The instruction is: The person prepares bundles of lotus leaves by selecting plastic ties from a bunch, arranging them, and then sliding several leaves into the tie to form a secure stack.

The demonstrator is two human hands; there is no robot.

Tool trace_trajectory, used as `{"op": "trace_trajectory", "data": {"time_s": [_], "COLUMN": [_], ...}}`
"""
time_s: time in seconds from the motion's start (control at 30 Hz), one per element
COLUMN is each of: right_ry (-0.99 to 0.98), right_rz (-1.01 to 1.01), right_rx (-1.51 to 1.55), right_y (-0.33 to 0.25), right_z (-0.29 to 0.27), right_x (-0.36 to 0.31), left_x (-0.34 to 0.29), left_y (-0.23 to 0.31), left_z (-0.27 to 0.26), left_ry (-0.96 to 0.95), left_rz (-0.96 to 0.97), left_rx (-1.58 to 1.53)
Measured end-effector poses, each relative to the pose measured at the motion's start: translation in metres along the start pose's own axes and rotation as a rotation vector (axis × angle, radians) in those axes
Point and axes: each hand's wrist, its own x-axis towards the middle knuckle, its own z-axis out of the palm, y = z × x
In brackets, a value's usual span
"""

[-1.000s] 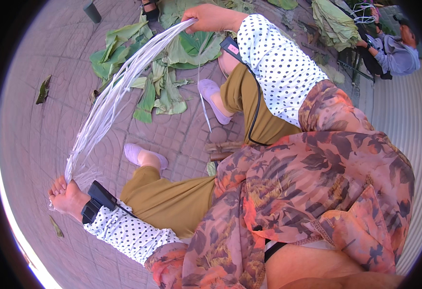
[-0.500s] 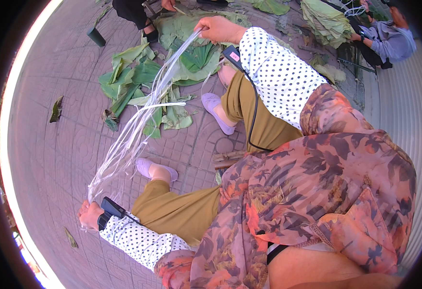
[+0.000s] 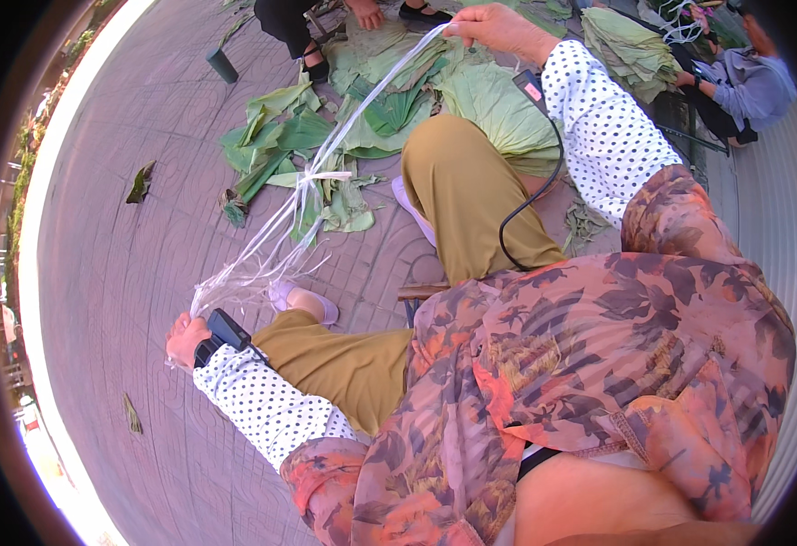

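A long bundle of thin white plastic strings stretches between my two hands, drawn fairly straight. At the lower left, my left hand is closed on one end, where loose, frayed strands spread out. My right hand, farther up and to the right, pinches the other end with its fingers together. Partway along the bundle a white strand is wrapped across it, its short end sticking out to the right. Below the strings, green leaves lie on the paving.
Large flattened pale leaves lie past my knee. A co-worker's hand and dark shoe are at the top. Another person in grey sits at upper right by a leaf stack. A dark green cylinder stands on the paving.
My right hand has moved up and to the right with its end of the strings. The bundle is narrower and straighter, and my right knee appears raised.
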Motion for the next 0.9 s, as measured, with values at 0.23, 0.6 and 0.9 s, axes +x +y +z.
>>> {"op": "trace_trajectory", "data": {"time_s": [0.23,0.6,0.9], "right_ry": [0.123,0.211,0.215], "right_rz": [0.037,0.2,0.308], "right_rx": [-0.028,0.12,0.203], "right_y": [0.022,0.057,0.082], "right_z": [-0.034,-0.024,-0.015], "right_x": [-0.018,-0.056,-0.072], "left_x": [0.024,0.01,0.006], "left_y": [0.059,0.134,0.164], "left_z": [-0.02,-0.05,-0.056], "left_ry": [0.042,0.036,0.042], "left_rz": [-0.534,-0.88,-0.825], "left_rx": [-1.785,-2.482,-2.365]}}
